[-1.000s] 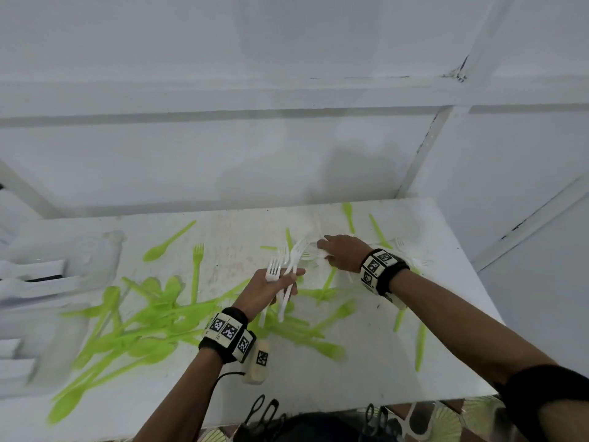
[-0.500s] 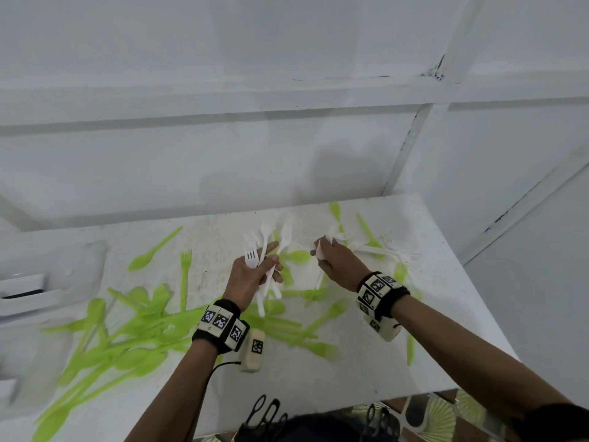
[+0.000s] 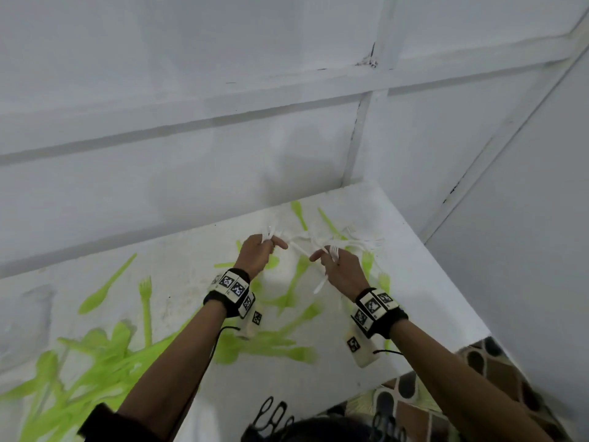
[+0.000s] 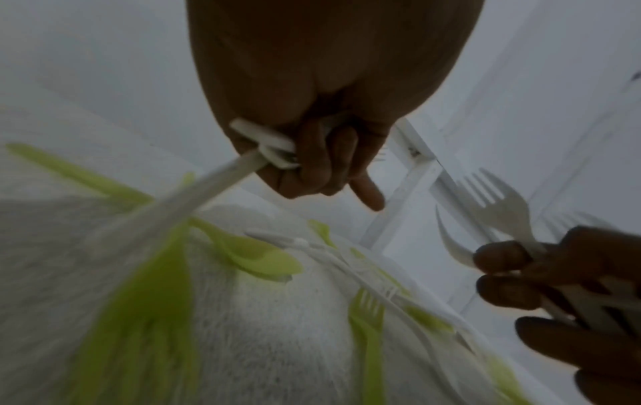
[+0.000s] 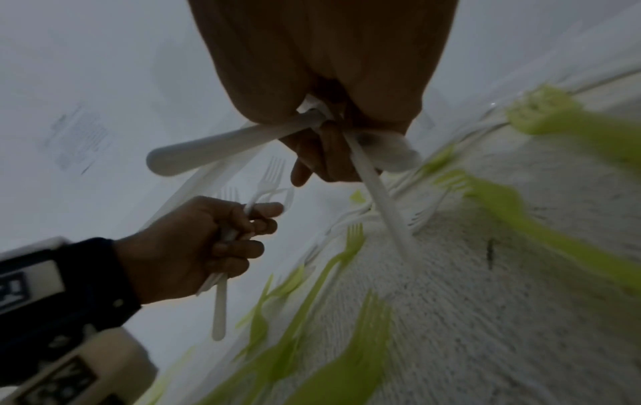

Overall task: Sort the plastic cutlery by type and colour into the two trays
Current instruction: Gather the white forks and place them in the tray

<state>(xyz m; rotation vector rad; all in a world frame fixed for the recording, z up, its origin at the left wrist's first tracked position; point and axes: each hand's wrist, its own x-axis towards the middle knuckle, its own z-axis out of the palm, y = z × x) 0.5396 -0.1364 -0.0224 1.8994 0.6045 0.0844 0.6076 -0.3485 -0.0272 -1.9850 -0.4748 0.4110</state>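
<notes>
Green plastic cutlery point(image 3: 95, 371) lies scattered on the table point(image 3: 424, 301), nearest its front edge. Above it, the left hand point(image 3: 255, 255) clamps a bundle of smooth white forks point(image 5: 267, 175); the right hand point(image 3: 342, 272) clamps white cutlery point(image 5: 222, 148). More white forks point(image 3: 357, 242) lie beyond
</notes>
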